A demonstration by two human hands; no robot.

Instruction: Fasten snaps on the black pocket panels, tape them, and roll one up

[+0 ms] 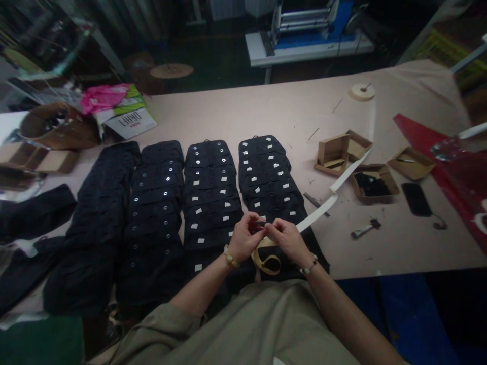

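My left hand [247,238] and my right hand [288,241] meet over the rightmost row of black fabric pieces [262,167]. Fingers of both are pinched together. Between them is a small dark item [261,223], too small to name, gripped by my left fingertips. What my right fingertips pinch is hidden. A white tape strip [321,210] reaches my right hand from a tape roll [363,92] at the far right. Below my hands hangs a curled yellowish ribbon [269,264]. Small white squares sit in pairs on the black pieces in this row.
Left of my hands lie more overlapping rows of black pieces [152,203], some with metal eyelets. On the right are cardboard boxes [333,152], a box of black parts [375,185], a phone-like black slab [416,199] and a metal tool [365,229]. A round bin [59,129] stands far left.
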